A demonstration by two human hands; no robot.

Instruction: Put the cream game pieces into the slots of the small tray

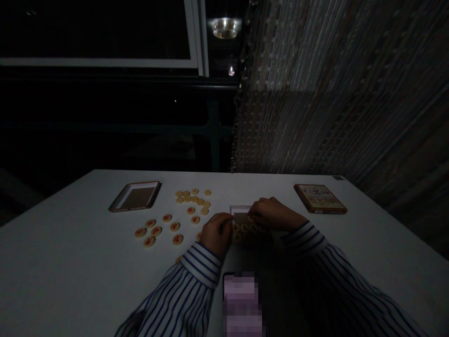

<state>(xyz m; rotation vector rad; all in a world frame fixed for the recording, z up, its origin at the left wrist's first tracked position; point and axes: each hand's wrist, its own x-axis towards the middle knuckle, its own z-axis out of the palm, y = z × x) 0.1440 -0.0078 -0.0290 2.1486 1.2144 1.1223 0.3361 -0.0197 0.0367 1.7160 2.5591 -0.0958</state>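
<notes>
A shallow open box (240, 208) lies on the table in front of me, with several round xiangqi pieces (244, 228) in its near part. My left hand (216, 233) is closed at the box's left edge, thumb and finger gripping the rim. Over the box's right side, my right hand (271, 214) is closed with fingertips pinched down on a xiangqi piece (251, 218), which the fingers partly cover. Left of the box lie loose pieces with red characters (174, 226). Behind them is a cluster of plain, face-down pieces (187, 199).
An open, shallow box lid (135, 196) rests at the white table's (87, 262) far left. A closed, printed box (321, 198) lies far right. The phone (242, 304) with a blurred screen is near me, between my forearms. A string curtain (298, 93) hangs behind the table.
</notes>
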